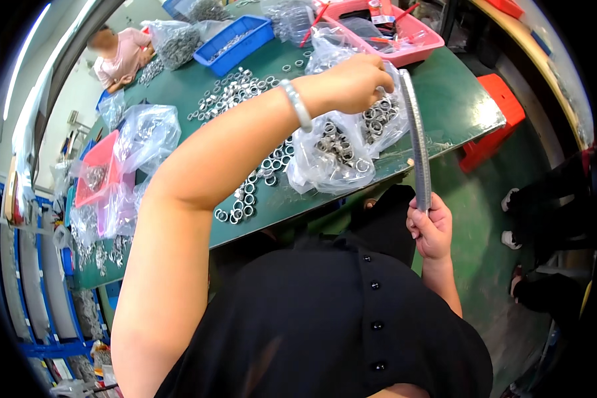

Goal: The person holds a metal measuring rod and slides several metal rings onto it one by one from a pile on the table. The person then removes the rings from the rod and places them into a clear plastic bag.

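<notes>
My right hand (434, 229) is wrapped round the lower end of a long, slim silver rod (414, 136) with a finely ridged surface, which stands nearly upright past the table edge. Close to the rod's top, my left hand (358, 83) reaches across with its fingers curled together. Whatever those fingers hold, if anything, is hidden. Beneath the left hand lie a clear bag of metal rings (380, 123) and another open bag of rings (335, 147). Loose silver rings (235, 96) are spread on the green table around my left forearm.
Toward the back stand a blue tray (235, 45) and a pink basket (421, 45) with tools and bags. A red stool (491, 119) is beside the table's right end. Pink bins (99, 166) and plastic bags are at the left. Another person (119, 56) sits at the far left.
</notes>
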`<action>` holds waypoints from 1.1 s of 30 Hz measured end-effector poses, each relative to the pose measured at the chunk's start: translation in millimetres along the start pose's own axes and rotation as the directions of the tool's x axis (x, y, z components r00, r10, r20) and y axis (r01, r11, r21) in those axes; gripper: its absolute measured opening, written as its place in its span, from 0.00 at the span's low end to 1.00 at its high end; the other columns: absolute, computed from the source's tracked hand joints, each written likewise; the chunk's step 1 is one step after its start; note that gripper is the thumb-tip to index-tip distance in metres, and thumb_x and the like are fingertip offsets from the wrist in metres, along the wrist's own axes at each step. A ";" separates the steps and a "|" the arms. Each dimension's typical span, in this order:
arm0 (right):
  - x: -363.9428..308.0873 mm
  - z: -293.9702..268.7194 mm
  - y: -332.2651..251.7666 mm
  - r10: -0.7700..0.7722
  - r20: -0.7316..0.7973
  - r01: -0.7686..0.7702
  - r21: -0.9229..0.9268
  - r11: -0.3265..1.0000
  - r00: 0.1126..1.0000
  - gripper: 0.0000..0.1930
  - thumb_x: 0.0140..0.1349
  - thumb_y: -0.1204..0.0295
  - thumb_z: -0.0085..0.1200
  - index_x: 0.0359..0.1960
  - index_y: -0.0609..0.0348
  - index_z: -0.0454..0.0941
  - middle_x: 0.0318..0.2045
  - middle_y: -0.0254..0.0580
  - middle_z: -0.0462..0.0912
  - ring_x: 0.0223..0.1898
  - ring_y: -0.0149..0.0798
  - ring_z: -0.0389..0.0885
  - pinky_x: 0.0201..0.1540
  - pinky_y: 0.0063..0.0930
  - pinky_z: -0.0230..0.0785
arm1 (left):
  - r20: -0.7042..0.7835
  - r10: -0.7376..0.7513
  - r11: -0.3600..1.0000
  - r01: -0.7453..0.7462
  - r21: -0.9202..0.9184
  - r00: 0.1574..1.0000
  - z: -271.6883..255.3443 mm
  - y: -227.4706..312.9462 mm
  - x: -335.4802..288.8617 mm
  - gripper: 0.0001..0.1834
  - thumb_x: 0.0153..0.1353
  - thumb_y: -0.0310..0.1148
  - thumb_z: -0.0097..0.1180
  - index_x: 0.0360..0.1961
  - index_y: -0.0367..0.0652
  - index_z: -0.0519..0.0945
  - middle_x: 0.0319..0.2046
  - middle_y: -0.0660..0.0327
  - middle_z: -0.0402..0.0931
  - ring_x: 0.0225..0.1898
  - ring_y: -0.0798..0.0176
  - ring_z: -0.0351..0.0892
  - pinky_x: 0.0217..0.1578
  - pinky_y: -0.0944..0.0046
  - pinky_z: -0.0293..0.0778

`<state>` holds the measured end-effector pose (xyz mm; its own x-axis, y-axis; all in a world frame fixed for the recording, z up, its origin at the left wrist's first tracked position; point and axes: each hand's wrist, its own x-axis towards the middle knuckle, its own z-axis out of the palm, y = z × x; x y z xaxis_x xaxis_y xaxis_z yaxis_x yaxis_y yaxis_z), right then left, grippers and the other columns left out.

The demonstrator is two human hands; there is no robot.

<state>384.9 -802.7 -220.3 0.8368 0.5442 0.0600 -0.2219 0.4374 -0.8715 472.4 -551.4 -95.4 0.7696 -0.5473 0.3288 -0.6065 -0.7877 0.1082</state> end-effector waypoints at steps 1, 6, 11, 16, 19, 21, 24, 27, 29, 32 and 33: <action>-0.5 1.3 0.7 -0.005 0.001 0.005 0.003 1.000 1.000 0.08 0.51 0.77 0.48 0.33 0.64 0.67 0.16 0.31 0.66 0.13 0.21 0.59 0.15 0.11 0.52 | -0.023 0.032 0.999 -0.032 0.002 0.999 0.2 -3.3 -0.5 0.11 0.46 0.29 0.50 0.33 0.45 0.77 0.33 0.53 0.70 0.39 0.50 0.69 0.41 0.58 0.66; -5.4 4.1 4.1 0.040 0.013 -0.040 -0.002 0.999 0.999 0.08 0.51 0.77 0.49 0.32 0.65 0.67 0.17 0.32 0.66 0.13 0.21 0.60 0.14 0.11 0.52 | -0.082 -0.073 0.995 0.068 -0.069 0.994 -24.1 -2.6 -26.7 0.10 0.49 0.28 0.52 0.35 0.41 0.76 0.36 0.56 0.70 0.38 0.54 0.70 0.40 0.63 0.68; -5.8 19.5 10.5 0.132 0.146 -0.131 -0.015 0.991 0.980 0.08 0.51 0.76 0.50 0.32 0.65 0.67 0.17 0.32 0.67 0.14 0.21 0.60 0.15 0.11 0.53 | -0.055 -0.223 0.975 0.222 -0.034 0.973 -46.0 1.8 -109.3 0.08 0.49 0.28 0.51 0.32 0.41 0.76 0.30 0.57 0.71 0.34 0.56 0.71 0.34 0.63 0.68; -1.1 43.6 21.3 0.302 0.261 -0.271 -0.151 0.951 0.917 0.08 0.51 0.75 0.51 0.31 0.64 0.68 0.17 0.30 0.67 0.14 0.19 0.61 0.16 0.11 0.52 | 0.026 -0.523 0.836 0.519 -0.179 0.852 -49.6 25.8 -210.8 0.07 0.47 0.26 0.53 0.30 0.39 0.75 0.25 0.59 0.69 0.30 0.60 0.69 0.31 0.66 0.66; 4.9 55.5 27.1 0.400 0.330 -0.302 -0.309 0.902 0.855 0.08 0.51 0.74 0.52 0.32 0.62 0.68 0.18 0.27 0.67 0.14 0.17 0.60 0.17 0.10 0.52 | 0.072 -0.658 0.704 0.646 -0.296 0.750 -42.8 51.6 -254.7 0.11 0.43 0.25 0.58 0.31 0.40 0.74 0.26 0.60 0.69 0.31 0.60 0.70 0.31 0.65 0.66; 7.1 59.9 36.6 0.428 0.359 -0.298 -0.363 0.883 0.830 0.09 0.51 0.73 0.52 0.33 0.61 0.68 0.19 0.25 0.67 0.15 0.16 0.60 0.17 0.10 0.52 | 0.105 -0.630 0.720 0.629 -0.293 0.770 -38.7 66.1 -275.6 0.18 0.38 0.25 0.61 0.35 0.42 0.74 0.31 0.60 0.68 0.35 0.59 0.69 0.34 0.65 0.66; 9.8 72.0 44.8 0.476 0.378 -0.323 -0.401 0.857 0.794 0.10 0.51 0.72 0.52 0.33 0.61 0.68 0.19 0.25 0.67 0.15 0.16 0.60 0.17 0.10 0.52 | 0.136 -0.682 0.667 0.688 -0.287 0.719 -23.8 82.9 -292.4 0.23 0.37 0.22 0.60 0.39 0.44 0.74 0.35 0.58 0.66 0.39 0.56 0.66 0.39 0.63 0.64; 11.9 83.2 49.9 0.500 0.385 -0.321 -0.441 0.838 0.776 0.10 0.52 0.72 0.52 0.34 0.61 0.68 0.19 0.24 0.67 0.15 0.15 0.60 0.17 0.10 0.52 | 0.124 -0.660 0.704 0.668 -0.243 0.741 -15.6 81.8 -300.9 0.21 0.38 0.21 0.59 0.38 0.43 0.74 0.34 0.58 0.66 0.38 0.56 0.65 0.39 0.63 0.63; 12.5 87.3 52.5 0.511 0.393 -0.324 -0.451 0.832 0.765 0.10 0.52 0.73 0.52 0.34 0.62 0.68 0.20 0.24 0.67 0.17 0.15 0.60 0.19 0.09 0.52 | 0.040 -0.655 0.717 0.638 -0.282 0.754 -10.6 79.0 -305.1 0.18 0.41 0.21 0.58 0.37 0.42 0.74 0.34 0.60 0.67 0.37 0.59 0.67 0.39 0.65 0.64; 11.9 92.3 53.8 0.524 0.384 -0.336 -0.458 0.823 0.760 0.10 0.52 0.74 0.52 0.35 0.62 0.68 0.21 0.23 0.67 0.19 0.15 0.59 0.21 0.09 0.52 | 0.037 -0.828 0.363 0.584 -0.726 0.560 -2.9 71.2 -312.3 0.14 0.46 0.22 0.55 0.37 0.39 0.73 0.34 0.62 0.70 0.36 0.65 0.69 0.38 0.69 0.65; 10.8 94.0 54.1 0.529 0.378 -0.344 -0.457 0.821 0.760 0.10 0.52 0.74 0.52 0.35 0.63 0.68 0.21 0.23 0.66 0.20 0.15 0.59 0.23 0.08 0.52 | 0.107 -0.882 0.142 0.476 -0.868 0.458 -2.3 68.7 -313.1 0.12 0.48 0.22 0.54 0.37 0.39 0.72 0.34 0.63 0.71 0.35 0.68 0.69 0.38 0.71 0.66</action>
<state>334.9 -705.8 -221.1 0.3296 0.9154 -0.2311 -0.2411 -0.1550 -0.9580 189.3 -433.5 -188.8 0.9092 0.4140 -0.0451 0.1067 -0.1270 0.9861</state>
